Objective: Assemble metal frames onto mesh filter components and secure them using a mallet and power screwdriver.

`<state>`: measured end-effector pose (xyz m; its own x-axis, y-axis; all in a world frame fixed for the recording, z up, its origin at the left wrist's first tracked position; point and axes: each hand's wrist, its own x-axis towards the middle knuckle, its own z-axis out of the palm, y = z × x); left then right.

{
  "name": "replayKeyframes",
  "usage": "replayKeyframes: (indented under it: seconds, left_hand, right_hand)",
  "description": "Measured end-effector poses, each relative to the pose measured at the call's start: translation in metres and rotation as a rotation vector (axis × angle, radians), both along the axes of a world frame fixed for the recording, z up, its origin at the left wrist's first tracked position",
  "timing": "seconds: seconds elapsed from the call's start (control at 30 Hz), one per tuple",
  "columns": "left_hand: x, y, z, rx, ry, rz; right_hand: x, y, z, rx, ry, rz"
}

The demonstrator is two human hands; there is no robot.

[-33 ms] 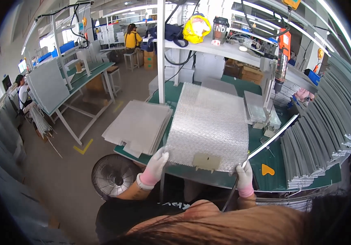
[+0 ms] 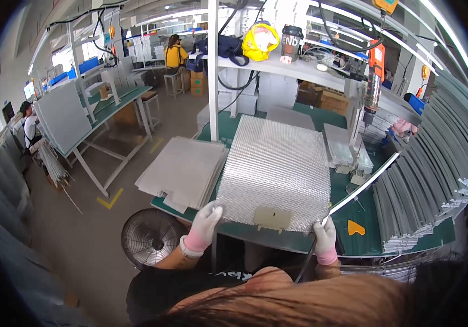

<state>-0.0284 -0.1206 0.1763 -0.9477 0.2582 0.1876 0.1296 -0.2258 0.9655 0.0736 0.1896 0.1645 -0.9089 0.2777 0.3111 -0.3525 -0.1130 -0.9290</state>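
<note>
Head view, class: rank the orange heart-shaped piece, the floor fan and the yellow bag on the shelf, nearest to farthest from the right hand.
1. Orange heart-shaped piece: on the green mat, just right of the right hand.
2. Floor fan: on the floor, far to its left.
3. Yellow bag: on the shelf, far above.

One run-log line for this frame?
left hand grips mesh panel corner | right hand holds metal strip at panel edge | green bench

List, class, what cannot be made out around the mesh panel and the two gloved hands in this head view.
- Right hand grip on the long metal strip: fingers too small.
- Mesh panel underside: hidden by itself.
- Left hand fingertips: merge with the panel edge.
</note>
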Motion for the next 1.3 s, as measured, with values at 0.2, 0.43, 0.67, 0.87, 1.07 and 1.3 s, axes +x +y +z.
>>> replayKeyframes:
  seconds: [0.2, 0.43, 0.67, 0.87, 1.07, 1.3]
  left_hand:
    - [-0.002, -0.011, 0.025, 0.232, 0.174, 0.020]
    - [-0.095, 0.028, 0.083, 0.203, 0.335, -0.109]
    - [-0.094, 0.064, 0.072, 0.076, 0.396, 0.087]
    - [-0.118, 0.063, 0.065, 0.157, 0.360, -0.009]
    - [-0.118, 0.070, 0.057, 0.113, 0.361, 0.029]
    - [-0.123, 0.071, -0.022, 0.070, 0.261, -0.007]
  right_hand:
    - [-0.016, -0.006, 0.044, 0.243, 0.156, -0.237]
    - [-0.071, 0.012, 0.099, 0.261, 0.315, -0.395]
    - [-0.086, 0.021, 0.064, 0.462, 0.279, -0.893]
    - [-0.089, 0.034, 0.067, 0.365, 0.305, -0.616]
    - [-0.094, 0.040, 0.058, 0.384, 0.293, -0.595]
    - [-0.093, 0.036, 0.017, 0.349, 0.222, -0.436]
